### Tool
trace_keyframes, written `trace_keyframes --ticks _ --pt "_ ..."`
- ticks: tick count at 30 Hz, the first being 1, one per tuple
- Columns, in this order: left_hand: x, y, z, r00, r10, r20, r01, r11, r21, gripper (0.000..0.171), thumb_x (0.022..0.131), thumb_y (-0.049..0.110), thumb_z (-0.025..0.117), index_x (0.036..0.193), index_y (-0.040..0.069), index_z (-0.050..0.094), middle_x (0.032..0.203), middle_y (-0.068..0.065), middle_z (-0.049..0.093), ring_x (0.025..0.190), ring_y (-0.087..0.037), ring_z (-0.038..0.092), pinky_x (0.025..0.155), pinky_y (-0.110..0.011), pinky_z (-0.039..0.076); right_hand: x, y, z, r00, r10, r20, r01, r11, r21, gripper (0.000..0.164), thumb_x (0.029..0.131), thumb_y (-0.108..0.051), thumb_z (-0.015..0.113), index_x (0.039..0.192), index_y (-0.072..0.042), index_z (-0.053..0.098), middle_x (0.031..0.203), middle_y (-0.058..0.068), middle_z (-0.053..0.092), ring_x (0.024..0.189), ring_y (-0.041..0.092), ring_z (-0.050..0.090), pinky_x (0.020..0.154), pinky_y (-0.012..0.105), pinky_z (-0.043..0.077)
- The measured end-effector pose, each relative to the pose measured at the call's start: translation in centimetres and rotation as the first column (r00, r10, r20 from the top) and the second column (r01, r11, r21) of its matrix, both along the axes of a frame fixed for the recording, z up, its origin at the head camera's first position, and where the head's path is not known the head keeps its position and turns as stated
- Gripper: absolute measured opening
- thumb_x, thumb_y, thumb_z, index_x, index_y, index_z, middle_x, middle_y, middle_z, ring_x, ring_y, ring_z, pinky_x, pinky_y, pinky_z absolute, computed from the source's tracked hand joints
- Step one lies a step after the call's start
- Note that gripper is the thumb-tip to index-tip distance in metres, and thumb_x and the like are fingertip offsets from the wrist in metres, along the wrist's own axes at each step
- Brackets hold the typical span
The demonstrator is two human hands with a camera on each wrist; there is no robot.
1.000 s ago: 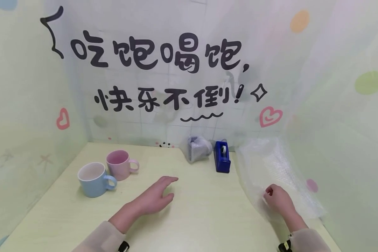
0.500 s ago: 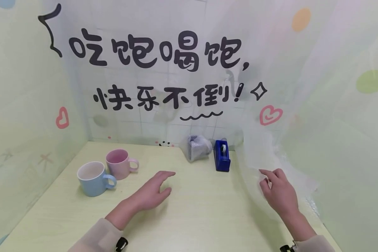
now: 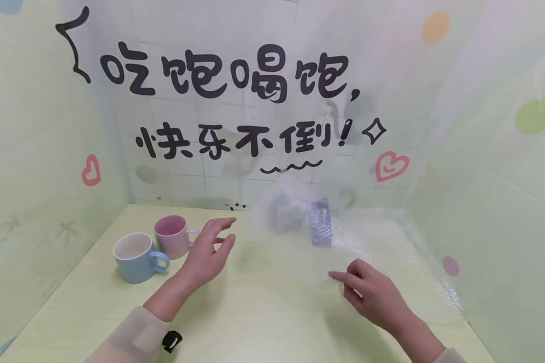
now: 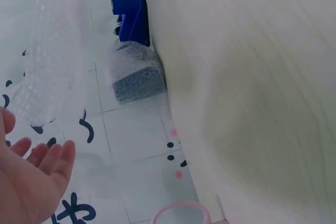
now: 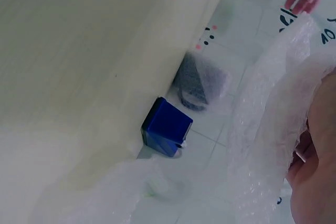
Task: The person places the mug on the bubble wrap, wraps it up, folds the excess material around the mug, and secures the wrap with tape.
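My right hand [image 3: 377,297] pinches the near edge of a clear bubble wrap sheet [image 3: 295,259], between thumb and fingers. The raised sheet slants across the back right of the table, and its other end lies along the right side. In the right wrist view the bubble wrap [image 5: 262,145] hangs beside the right hand [image 5: 315,156]. My left hand [image 3: 206,257] is held in the air with fingers loosely extended and holds nothing. It is nearest to the pink mug [image 3: 169,239], whose handle it partly covers. In the left wrist view the bubble wrap [image 4: 55,51] hangs beyond its fingertips.
Left of the pink mug stands a light blue mug [image 3: 133,259]. At the back wall are a blue tape dispenser [image 4: 134,19] and a greyish bubble-wrapped bundle [image 4: 139,80], both veiled by the sheet in the head view. Printed walls enclose the table on three sides.
The right hand has lifted the sheet's edge and drawn it leftward, over the view of the dispenser and bundle. The left hand has moved up and left, toward the pink mug.
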State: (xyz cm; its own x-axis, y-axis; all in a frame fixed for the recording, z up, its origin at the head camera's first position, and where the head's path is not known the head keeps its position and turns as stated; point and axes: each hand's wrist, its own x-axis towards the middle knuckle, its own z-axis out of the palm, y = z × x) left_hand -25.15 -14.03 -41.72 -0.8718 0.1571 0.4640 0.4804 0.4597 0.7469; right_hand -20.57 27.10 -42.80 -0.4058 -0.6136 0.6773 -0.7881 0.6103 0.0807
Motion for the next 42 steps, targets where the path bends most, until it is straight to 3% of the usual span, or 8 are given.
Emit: trace_keyframes --ticks 4,8,13,18,24,29,33,42 --pt "-0.2 -0.4 0.7 0.999 0.037 -0.010 -0.036 0.999 0.028 0.040 0.112 0.012 0.056 0.150 0.002 0.060 0.151 -0.020 0.060 0.141 -0.039 0.060 0.106 -0.058 0.060 0.1 -0.7 -1.0 0.996 0.079 0.049 -0.083 0.993 0.082 0.050 0.084 0.006 0.069 0.122 -0.022 0.084 0.095 -0.005 0.056 0.078 0.004 0.046 0.066 0.012 0.044" --pt "-0.3 -1.2 0.8 0.997 -0.044 0.061 0.052 0.990 -0.133 0.038 0.111 0.016 0.061 0.147 0.003 0.063 0.150 -0.018 0.063 0.140 -0.041 0.061 0.110 -0.062 0.057 0.1 -1.3 -2.0 0.983 0.168 0.079 -0.177 0.977 0.118 0.066 0.070 0.012 0.077 0.123 -0.028 0.083 0.095 -0.006 0.055 0.080 0.004 0.045 0.070 0.010 0.041" --pt "0.2 -2.5 0.1 0.944 -0.181 0.276 0.285 0.869 -0.405 0.065 0.100 0.036 0.079 0.154 0.005 0.059 0.160 -0.024 0.055 0.151 -0.048 0.050 0.122 -0.068 0.044 0.1 -2.0 -3.2 0.958 0.240 0.158 -0.262 0.956 0.132 0.072 0.069 0.017 0.082 0.123 -0.030 0.082 0.098 -0.007 0.056 0.083 0.004 0.049 0.075 0.007 0.041" --pt "0.9 -3.4 -1.4 0.859 -0.151 0.490 0.412 0.773 -0.483 0.101 0.079 0.040 0.097 0.163 0.008 0.050 0.172 -0.037 0.032 0.160 -0.063 0.025 0.126 -0.080 0.027 0.5 -2.2 -3.8 0.926 0.195 0.323 -0.261 0.950 0.174 0.057 0.085 0.005 0.085 0.132 -0.028 0.079 0.101 -0.009 0.060 0.086 0.002 0.053 0.079 0.008 0.046" --pt "1.1 -4.0 -2.9 0.853 -0.099 0.513 0.411 0.733 -0.542 0.115 0.071 0.042 0.103 0.165 0.009 0.047 0.173 -0.036 0.029 0.160 -0.063 0.024 0.125 -0.083 0.022 -0.5 -2.1 -2.7 0.726 -0.104 0.679 -0.056 0.976 0.210 0.042 0.110 -0.034 0.067 0.148 -0.015 0.069 0.117 -0.005 0.063 0.097 0.002 0.058 0.082 0.025 0.057" --pt "1.1 -4.0 -3.1 0.877 -0.081 0.473 0.386 0.706 -0.594 0.123 0.066 0.051 0.104 0.167 0.010 0.044 0.170 -0.032 0.034 0.156 -0.059 0.032 0.124 -0.081 0.027 -2.5 -2.4 -2.1 0.714 -0.261 0.649 0.108 0.958 0.266 0.061 0.101 -0.044 0.078 0.149 -0.008 0.064 0.151 0.019 0.056 0.136 0.039 0.058 0.112 0.060 0.052" --pt "1.0 -3.9 -3.1 0.884 -0.057 0.465 0.367 0.700 -0.612 0.126 0.063 0.054 0.104 0.166 0.010 0.046 0.168 -0.027 0.038 0.152 -0.052 0.037 0.122 -0.078 0.033 -3.7 -2.7 -2.0 0.627 -0.278 0.728 0.072 0.951 0.302 0.084 0.096 -0.046 0.083 0.162 -0.007 0.049 0.175 0.030 0.029 0.157 0.060 0.034 0.123 0.079 0.033" --pt "0.8 -4.0 -3.7 0.851 -0.095 0.516 0.403 0.748 -0.528 0.133 0.063 0.050 0.105 0.169 0.007 0.039 0.182 -0.028 0.015 0.167 -0.056 0.009 0.130 -0.079 0.017 -4.9 -3.4 -2.5 0.422 -0.368 0.829 0.036 0.920 0.390 0.093 0.095 -0.058 0.080 0.172 -0.027 0.038 0.184 0.022 0.014 0.169 0.051 0.012 0.131 0.077 0.022"
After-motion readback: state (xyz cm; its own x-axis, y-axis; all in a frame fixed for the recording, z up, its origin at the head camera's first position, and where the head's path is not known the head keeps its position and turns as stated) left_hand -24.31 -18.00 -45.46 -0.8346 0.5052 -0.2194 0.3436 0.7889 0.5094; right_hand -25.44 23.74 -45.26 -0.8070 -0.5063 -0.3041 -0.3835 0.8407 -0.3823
